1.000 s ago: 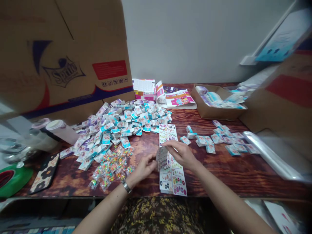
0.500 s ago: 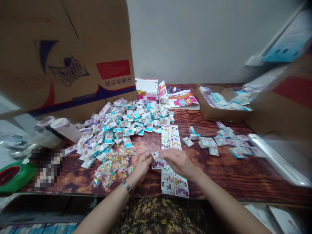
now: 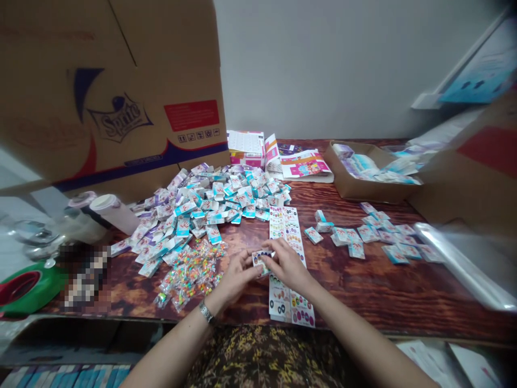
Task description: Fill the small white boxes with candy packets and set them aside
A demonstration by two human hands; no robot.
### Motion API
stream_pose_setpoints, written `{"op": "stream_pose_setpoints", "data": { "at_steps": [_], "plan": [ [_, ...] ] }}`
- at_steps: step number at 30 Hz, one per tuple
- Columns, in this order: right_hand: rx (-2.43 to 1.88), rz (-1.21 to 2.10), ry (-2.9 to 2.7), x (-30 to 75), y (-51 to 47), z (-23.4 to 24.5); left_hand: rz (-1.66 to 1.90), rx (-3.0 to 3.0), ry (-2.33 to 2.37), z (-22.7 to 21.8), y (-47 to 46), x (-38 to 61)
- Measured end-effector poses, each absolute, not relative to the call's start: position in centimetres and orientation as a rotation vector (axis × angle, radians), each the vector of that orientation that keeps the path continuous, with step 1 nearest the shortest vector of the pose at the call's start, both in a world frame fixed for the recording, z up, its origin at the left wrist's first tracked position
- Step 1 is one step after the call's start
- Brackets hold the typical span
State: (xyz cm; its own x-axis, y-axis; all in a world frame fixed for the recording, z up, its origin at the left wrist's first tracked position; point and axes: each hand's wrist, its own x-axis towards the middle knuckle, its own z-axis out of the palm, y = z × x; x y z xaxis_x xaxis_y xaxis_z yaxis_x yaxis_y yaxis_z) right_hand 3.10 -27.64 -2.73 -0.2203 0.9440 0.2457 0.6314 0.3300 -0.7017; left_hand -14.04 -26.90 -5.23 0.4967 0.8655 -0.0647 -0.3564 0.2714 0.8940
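Note:
My left hand (image 3: pixel 238 276) and my right hand (image 3: pixel 287 264) meet above the table, both pinching a small printed sticker card (image 3: pixel 260 260). Under my right hand lies a long strip of sticker sheets (image 3: pixel 286 307) with coloured round designs, its upper part (image 3: pixel 283 229) running away from me. Close to my left hand are clear bags of colourful small items (image 3: pixel 190 276). Beyond them spreads a large heap of small white-and-teal packets (image 3: pixel 210 202). A metal watch (image 3: pixel 207 312) circles my left wrist.
A smaller group of packets (image 3: pixel 371 234) lies right on the wooden table (image 3: pixel 363 285). Behind stand a cardboard tray (image 3: pixel 363 180) holding packets and printed sheets (image 3: pixel 302 164). A Sprite carton (image 3: pixel 121 91) looms left, near bottles (image 3: pixel 113 213) and green tape (image 3: pixel 28 288). Clear plastic (image 3: pixel 464 264) lies right.
My hands have drawn closer together, and the piece between them now looks smaller and more compact. The view has shifted slightly.

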Motion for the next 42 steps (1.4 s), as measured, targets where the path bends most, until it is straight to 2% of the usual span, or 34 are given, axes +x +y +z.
{"op": "stream_pose_setpoints", "data": {
  "at_steps": [3,6,10,12,14,17,20,23,27,35,42],
  "plan": [
    [-1.338,0.718,-1.92,2.7,-26.6,-3.1,0.964,1.368,0.819,-5.8,-26.0,-15.2],
    [-1.194,0.976,-1.933,2.0,-24.9,-3.3,1.049,1.719,1.002,-5.5,-25.1,-16.7],
    [-0.927,1.291,-2.107,0.4,-23.0,-3.6,1.109,1.858,1.11,-4.5,-24.6,-18.4],
    [-0.93,1.186,-2.181,-0.5,-22.9,-4.1,1.131,1.787,1.143,-4.7,-24.6,-19.4],
    [-1.005,0.937,-2.275,-1.3,-23.5,-5.2,1.119,1.797,1.204,-5.4,-25.0,-20.7],
    [-1.114,0.499,-2.463,-2.5,-25.5,-7.3,0.967,2.081,1.302,-6.8,-26.0,-22.8],
    [-1.262,0.262,-2.576,-3.2,-27.2,-8.7,0.753,2.445,1.206,-7.7,-27.5,-24.1],
    [-1.508,0.231,-2.525,-3.2,-27.6,-8.6,0.548,2.699,1.036,-8.5,-29.2,-23.9],
    [-1.65,0.216,-2.47,-2.7,-27.1,-7.9,0.445,2.777,1.051,-9.8,-30.4,-21.8],
    [-1.237,-0.032,-2.677,-2.8,-27.5,-10.0,0.455,2.715,1.125,-11.1,-29.8,-20.5],
    [-1.164,0.06,-2.779,-3.3,-27.8,-11.3,0.579,2.629,1.104,-11.1,-30.5,-21.3]
  ]
}}
